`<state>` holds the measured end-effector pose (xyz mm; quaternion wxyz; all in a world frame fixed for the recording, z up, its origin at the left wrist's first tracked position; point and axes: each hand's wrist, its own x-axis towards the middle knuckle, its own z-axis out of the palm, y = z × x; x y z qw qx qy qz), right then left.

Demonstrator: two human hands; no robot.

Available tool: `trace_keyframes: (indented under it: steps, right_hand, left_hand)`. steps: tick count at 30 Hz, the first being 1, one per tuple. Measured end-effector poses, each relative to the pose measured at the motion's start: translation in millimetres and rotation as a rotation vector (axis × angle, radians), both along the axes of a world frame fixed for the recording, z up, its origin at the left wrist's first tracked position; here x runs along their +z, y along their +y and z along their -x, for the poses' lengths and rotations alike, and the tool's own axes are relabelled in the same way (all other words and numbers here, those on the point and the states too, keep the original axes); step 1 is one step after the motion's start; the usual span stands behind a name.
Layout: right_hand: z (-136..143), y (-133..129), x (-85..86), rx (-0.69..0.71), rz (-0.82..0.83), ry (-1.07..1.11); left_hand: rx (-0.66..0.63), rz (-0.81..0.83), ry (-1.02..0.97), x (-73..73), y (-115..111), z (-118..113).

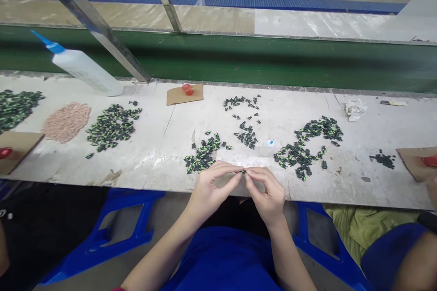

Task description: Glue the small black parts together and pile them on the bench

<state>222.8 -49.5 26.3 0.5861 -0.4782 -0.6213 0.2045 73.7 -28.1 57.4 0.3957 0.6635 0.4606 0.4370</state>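
Observation:
My left hand point(213, 185) and my right hand point(266, 188) meet over the table's front edge. Both pinch a tiny dark piece point(242, 171) between thumb and forefinger; its exact kind is too small to make out. Just beyond my left hand lies a pile of small black-and-green parts point(204, 154). A larger pile of black-and-green parts point(300, 152) spreads to the right of my right hand. Farther back, small plain black pieces point(246, 136) are scattered. Between them and the right pile stands a small clear container with a blue tip point(268, 146).
A white squeeze bottle point(87, 70) leans at the left by a metal post point(102, 41). Pinkish pieces point(66, 122) lie in a heap. A red cup point(187, 89) sits on cardboard point(174, 96). Crumpled tissue point(355, 109) lies at right. People sit on both sides.

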Motion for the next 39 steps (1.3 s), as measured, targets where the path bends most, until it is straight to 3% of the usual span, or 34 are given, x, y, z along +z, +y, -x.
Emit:
trace_keyframes:
  steps: [7, 18, 22, 31, 39]
  right_hand:
    - [-4, 3, 4.3, 0.066, 0.041, 0.052]
    - [-3, 2, -4.1, 0.122, 0.04, 0.158]
    - [0, 2, -4.8, 0.104, 0.107, 0.192]
    - [2, 3, -3.8, 0.098, 0.297, 0.465]
    - [2, 2, -1.7, 0.13, 0.425, 0.553]
  left_hand:
    - [-0.009, -0.048, -0.002, 0.5, 0, -1]
    - [-0.037, -0.089, 0.045, 8.6, -6, -1]
    - [-0.03, -0.099, 0.113, 9.1, -8, -2]
    - [0.034, -0.279, 0.268, -6.8, -11, -9]
    - [0.077, -0.338, 0.355, -3.7, -7, -5]
